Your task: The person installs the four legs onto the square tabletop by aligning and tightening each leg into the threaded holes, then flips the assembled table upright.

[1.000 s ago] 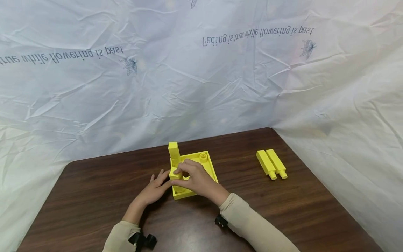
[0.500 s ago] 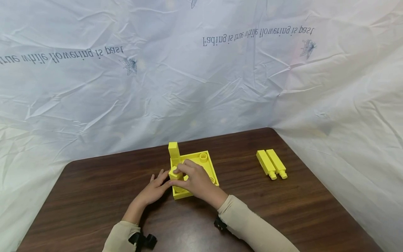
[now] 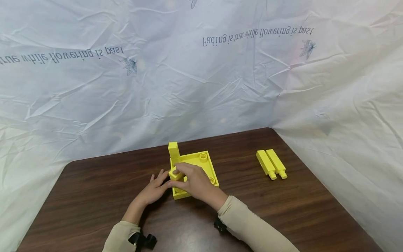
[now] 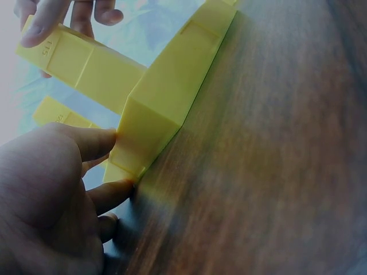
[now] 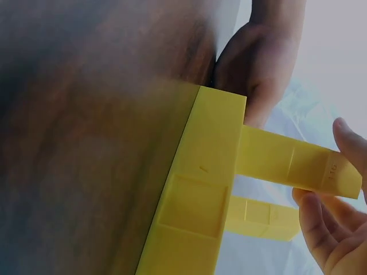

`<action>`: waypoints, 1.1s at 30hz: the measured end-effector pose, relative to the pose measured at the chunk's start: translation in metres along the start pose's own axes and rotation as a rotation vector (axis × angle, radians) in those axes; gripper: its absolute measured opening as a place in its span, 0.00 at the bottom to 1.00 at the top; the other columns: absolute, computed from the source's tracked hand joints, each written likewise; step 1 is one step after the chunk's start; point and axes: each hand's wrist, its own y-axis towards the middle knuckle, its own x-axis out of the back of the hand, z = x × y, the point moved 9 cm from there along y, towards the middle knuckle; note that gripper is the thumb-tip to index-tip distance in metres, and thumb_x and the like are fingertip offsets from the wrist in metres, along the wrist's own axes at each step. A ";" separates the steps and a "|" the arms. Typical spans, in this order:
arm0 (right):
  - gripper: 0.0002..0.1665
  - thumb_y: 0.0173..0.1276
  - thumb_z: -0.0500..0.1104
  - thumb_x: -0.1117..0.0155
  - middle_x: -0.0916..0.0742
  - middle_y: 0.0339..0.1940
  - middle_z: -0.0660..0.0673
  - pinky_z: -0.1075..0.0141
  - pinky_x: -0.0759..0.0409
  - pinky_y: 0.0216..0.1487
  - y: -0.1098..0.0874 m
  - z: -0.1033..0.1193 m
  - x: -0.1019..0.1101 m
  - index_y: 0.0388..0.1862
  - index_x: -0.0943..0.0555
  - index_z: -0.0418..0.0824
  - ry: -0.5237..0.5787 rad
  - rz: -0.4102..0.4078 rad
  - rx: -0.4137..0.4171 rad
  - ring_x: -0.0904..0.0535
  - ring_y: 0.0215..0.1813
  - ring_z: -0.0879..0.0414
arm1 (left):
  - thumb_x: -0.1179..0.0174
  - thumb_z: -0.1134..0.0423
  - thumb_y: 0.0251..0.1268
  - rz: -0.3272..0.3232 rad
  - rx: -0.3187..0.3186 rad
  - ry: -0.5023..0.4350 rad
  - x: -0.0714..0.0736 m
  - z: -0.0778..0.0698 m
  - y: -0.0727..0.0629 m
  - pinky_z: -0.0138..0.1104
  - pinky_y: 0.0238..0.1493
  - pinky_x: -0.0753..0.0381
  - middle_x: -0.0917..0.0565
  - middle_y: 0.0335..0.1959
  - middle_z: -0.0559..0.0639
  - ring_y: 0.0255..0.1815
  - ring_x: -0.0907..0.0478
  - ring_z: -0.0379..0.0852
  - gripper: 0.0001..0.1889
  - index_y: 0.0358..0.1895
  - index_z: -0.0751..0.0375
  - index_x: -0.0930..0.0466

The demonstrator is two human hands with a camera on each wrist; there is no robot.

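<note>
A square yellow tray-like base (image 3: 198, 161) with a raised rim lies on the table, with round sockets (image 3: 203, 157) showing at its right corners. My right hand (image 3: 197, 182) pinches the top of an upright square yellow leg (image 5: 278, 157) between thumb and fingers, at the base's near left corner. The leg's lower end is hidden inside the rim. Another yellow leg (image 3: 174, 151) stands at the far left corner. My left hand (image 3: 154, 190) rests against the base's left side, fingers extended; in the left wrist view its fingertips (image 4: 123, 189) touch the base's outer wall.
Two more yellow legs (image 3: 271, 164) with knobbed ends lie side by side on the right of the brown wooden table (image 3: 236, 210). A white printed sheet (image 3: 201, 87) hangs behind and around the table.
My right hand has shifted and changed its finger position slightly around the top of the leg, which looks turned a little. The left hand and base stay in place.
</note>
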 end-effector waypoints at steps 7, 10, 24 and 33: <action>0.15 0.66 0.48 0.20 0.09 0.48 0.48 0.67 0.15 0.51 0.002 -0.011 -0.003 0.40 0.19 0.46 0.152 0.119 -0.069 0.13 0.48 0.58 | 0.52 0.47 0.88 0.001 0.014 -0.005 0.000 0.000 0.000 0.65 0.79 0.78 0.45 0.85 0.66 0.87 0.66 0.64 0.35 0.86 0.61 0.46; 0.14 0.67 0.47 0.20 0.09 0.50 0.47 0.65 0.15 0.52 0.002 -0.015 -0.003 0.43 0.18 0.45 0.185 0.154 -0.090 0.13 0.50 0.57 | 0.52 0.47 0.88 0.003 0.018 -0.012 -0.001 0.000 0.000 0.65 0.79 0.78 0.46 0.85 0.66 0.87 0.67 0.64 0.35 0.86 0.61 0.46; 0.16 0.65 0.48 0.19 0.10 0.46 0.48 0.70 0.15 0.47 0.002 -0.008 -0.001 0.37 0.20 0.45 0.068 0.060 -0.037 0.13 0.46 0.56 | 0.52 0.47 0.88 0.001 -0.004 -0.004 -0.001 -0.003 0.000 0.66 0.79 0.78 0.44 0.84 0.66 0.87 0.66 0.66 0.35 0.85 0.63 0.45; 0.17 0.65 0.48 0.19 0.11 0.45 0.47 0.60 0.13 0.42 0.001 -0.005 0.001 0.42 0.18 0.42 0.041 0.021 -0.017 0.16 0.41 0.57 | 0.53 0.48 0.88 0.000 -0.019 -0.002 -0.001 -0.004 0.000 0.66 0.78 0.78 0.42 0.84 0.66 0.86 0.66 0.67 0.33 0.84 0.62 0.43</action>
